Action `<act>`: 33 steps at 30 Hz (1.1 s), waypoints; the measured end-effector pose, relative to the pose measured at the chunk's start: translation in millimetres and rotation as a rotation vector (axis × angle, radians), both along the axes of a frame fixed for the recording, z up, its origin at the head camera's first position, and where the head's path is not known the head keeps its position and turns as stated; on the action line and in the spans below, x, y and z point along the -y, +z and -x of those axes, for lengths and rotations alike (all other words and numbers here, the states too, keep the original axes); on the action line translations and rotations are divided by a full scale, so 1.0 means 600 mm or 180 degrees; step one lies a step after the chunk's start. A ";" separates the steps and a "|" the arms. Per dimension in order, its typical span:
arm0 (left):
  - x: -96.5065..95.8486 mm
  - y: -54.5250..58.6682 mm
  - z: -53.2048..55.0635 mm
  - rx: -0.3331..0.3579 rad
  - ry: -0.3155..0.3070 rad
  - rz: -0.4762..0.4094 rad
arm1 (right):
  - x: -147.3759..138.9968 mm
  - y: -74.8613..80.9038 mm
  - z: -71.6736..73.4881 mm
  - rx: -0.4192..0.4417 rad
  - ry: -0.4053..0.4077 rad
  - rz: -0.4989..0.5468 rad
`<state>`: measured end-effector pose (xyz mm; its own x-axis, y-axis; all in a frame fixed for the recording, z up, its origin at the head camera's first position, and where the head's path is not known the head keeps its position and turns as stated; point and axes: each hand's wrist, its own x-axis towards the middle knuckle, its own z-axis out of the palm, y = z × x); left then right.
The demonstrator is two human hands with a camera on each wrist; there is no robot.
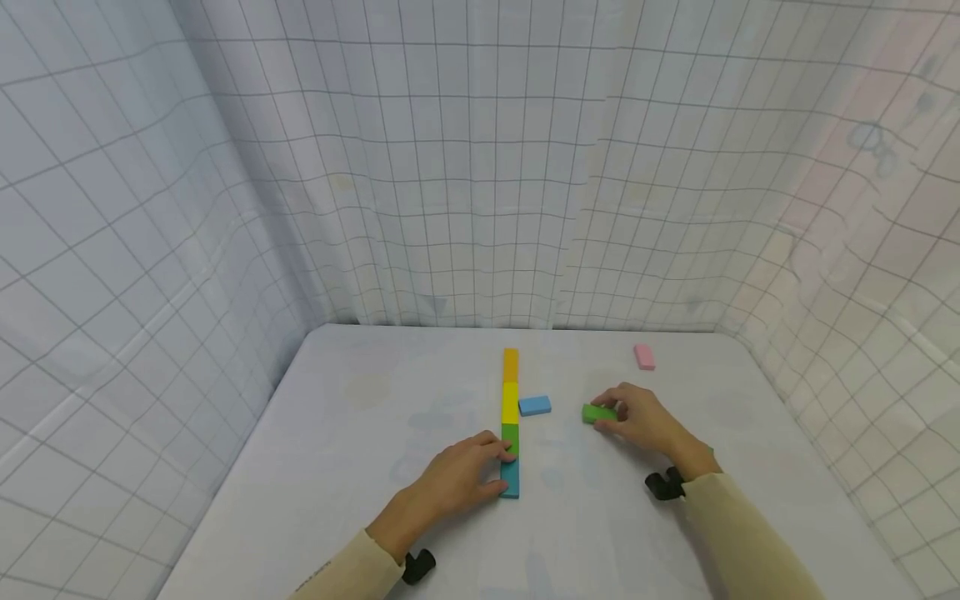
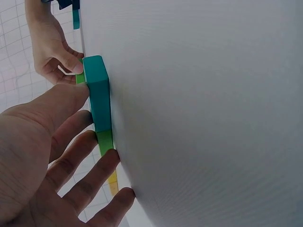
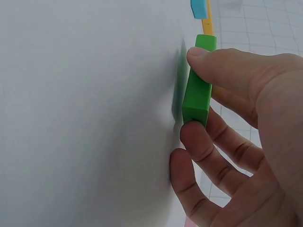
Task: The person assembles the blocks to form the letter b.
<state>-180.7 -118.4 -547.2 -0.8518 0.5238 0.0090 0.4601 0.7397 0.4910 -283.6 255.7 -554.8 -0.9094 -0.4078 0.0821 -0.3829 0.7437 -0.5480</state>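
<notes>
Your right hand (image 1: 639,417) has thumb and fingers clamped on a green block (image 3: 198,97), over the right half of the desk (image 1: 360,467); whether it clears the surface, I can't tell for sure. Your left hand (image 1: 461,473) has its fingers spread apart, the thumb touching the teal block (image 1: 513,477) and fingertips reaching over the green piece (image 1: 510,432) beyond it. Those two, then the yellow block (image 1: 510,403) and the orange block (image 1: 511,365), run end to end toward the desk's far edge. Watch your left thumb: a sideways push could kink that line or part its joints. The blue block (image 1: 535,406), just beside the yellow one, could be knocked into it if your right hand sweeps inward low. A loose pinch might let your block twist. The pink block (image 1: 644,357) lies near the far right corner, likely out of harm's way.
</notes>
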 end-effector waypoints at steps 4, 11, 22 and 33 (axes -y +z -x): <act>0.001 0.001 0.001 0.0014 0.0006 -0.0002 | 0.008 -0.001 0.002 -0.0050 0.0060 0.0016; 0.004 -0.001 0.005 0.0007 0.0008 -0.0020 | 0.020 -0.005 0.007 -0.0051 0.0092 0.0011; 0.004 -0.003 0.004 -0.0026 -0.0016 -0.0044 | 0.037 -0.003 0.005 -0.0072 0.0100 -0.0008; 0.005 -0.004 0.005 -0.0002 -0.0070 -0.0152 | 0.053 -0.006 0.011 0.0005 0.0122 -0.0026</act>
<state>-183.4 -121.7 -549.9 -0.8401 0.5413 0.0351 0.4763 0.7051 0.5253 -290.0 224.1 -558.3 -0.8932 -0.4429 0.0773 -0.4103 0.7329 -0.5427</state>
